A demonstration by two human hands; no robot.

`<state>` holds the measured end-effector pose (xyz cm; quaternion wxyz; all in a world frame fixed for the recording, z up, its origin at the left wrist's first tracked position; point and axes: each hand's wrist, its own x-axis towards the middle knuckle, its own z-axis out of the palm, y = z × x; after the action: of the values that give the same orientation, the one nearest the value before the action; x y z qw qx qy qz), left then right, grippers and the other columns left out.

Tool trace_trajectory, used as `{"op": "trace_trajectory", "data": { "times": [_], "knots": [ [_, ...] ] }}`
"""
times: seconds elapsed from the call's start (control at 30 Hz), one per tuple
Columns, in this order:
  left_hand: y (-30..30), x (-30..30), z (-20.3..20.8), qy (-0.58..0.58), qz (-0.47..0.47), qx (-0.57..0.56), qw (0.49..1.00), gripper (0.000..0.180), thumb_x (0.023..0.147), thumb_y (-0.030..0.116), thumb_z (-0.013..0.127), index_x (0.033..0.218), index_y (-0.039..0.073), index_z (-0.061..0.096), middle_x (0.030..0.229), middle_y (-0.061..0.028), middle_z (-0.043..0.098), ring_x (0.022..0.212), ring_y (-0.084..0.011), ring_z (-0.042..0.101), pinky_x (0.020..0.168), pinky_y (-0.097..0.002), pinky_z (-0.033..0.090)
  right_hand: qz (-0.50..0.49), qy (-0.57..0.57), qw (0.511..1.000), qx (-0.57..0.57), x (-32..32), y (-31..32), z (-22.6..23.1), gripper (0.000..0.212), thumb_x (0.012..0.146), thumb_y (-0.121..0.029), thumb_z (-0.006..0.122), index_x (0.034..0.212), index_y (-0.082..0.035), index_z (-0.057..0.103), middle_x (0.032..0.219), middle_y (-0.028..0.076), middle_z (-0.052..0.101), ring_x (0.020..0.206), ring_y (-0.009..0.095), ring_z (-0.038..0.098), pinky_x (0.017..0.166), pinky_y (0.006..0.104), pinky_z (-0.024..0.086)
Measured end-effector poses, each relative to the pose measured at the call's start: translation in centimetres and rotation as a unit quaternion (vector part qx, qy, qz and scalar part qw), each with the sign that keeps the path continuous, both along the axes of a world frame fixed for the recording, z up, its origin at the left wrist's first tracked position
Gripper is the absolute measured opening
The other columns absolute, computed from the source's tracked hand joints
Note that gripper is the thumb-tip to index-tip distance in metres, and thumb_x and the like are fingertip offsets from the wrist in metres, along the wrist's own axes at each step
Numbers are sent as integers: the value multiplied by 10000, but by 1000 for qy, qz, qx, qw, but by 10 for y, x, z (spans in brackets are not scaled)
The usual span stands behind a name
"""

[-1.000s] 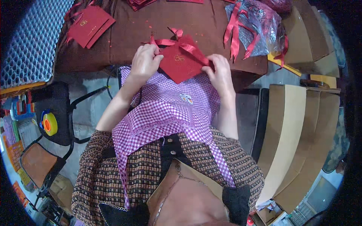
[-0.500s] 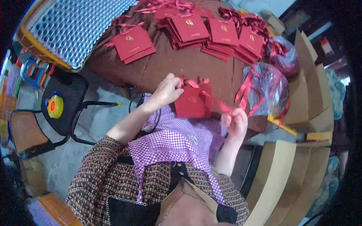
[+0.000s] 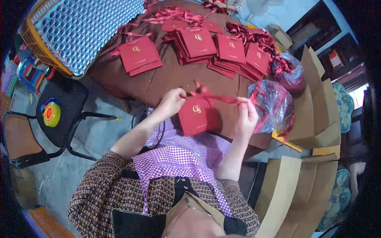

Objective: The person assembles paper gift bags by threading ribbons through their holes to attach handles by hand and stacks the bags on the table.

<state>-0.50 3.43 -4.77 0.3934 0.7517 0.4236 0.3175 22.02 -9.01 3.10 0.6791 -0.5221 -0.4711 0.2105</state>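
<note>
A small red gift bag [image 3: 197, 119] with a gold emblem lies at the near edge of the brown-covered table, its lower part against my checked apron. A shiny red ribbon [image 3: 222, 98] stretches above the bag's top edge. My left hand [image 3: 173, 102] pinches the ribbon's left end, close to the bag's upper left corner. To the right, my right hand [image 3: 247, 115] is closed on the other end, holding it taut and raised. Small loops of ribbon stand up at the top of the bag, partly blurred.
Stacked red bags [image 3: 198, 43] with ribbon handles cover the table's far side. A tray of pale tubes [image 3: 83, 31] stands back left; a plastic bag of ribbons [image 3: 274, 107] sits right, beside cardboard boxes [image 3: 317, 111]. A black chair [image 3: 63, 107] is left. Another person's hands [image 3: 218, 4] show at the top.
My right hand has risen slightly, drawing the ribbon from a downward slant to nearly level above the bag. My left hand stays near the bag's upper left corner. The view has shifted a little.
</note>
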Motion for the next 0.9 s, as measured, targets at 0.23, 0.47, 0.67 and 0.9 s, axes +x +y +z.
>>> {"op": "trace_trajectory", "data": {
  "times": [0.23,0.47,0.67,0.9],
  "knots": [
    [10,-3,-13,24,-16,55,998,219,817,117,559,1007,46,642,934,-178,614,908,-321,590,809,-382,462,130,1,984,121,-45,25,-3,148,902,-73,499,917,47,585,903,148,611,878,248,608,883,383,457],
    [18,-3,-15,9,-39,-10,999,211,811,104,563,987,21,646,948,-161,635,913,-269,606,821,-361,467,89,-371,922,-72,-72,37,-70,198,834,-87,593,1013,-3,584,914,137,641,838,261,634,761,334,500],
    [13,-14,-2,71,-96,56,991,276,707,67,656,975,5,628,838,-107,562,847,-207,533,766,-321,448,48,-278,953,-109,-70,43,-87,157,811,-68,616,956,-12,599,878,124,641,812,240,633,710,323,496],
    [15,-13,5,48,-108,93,989,221,714,48,656,927,2,615,804,-80,567,747,-183,543,682,-297,457,58,-228,969,-73,-67,45,-93,104,795,-23,616,893,10,608,824,96,634,774,180,620,704,284,487]
  ]
}}
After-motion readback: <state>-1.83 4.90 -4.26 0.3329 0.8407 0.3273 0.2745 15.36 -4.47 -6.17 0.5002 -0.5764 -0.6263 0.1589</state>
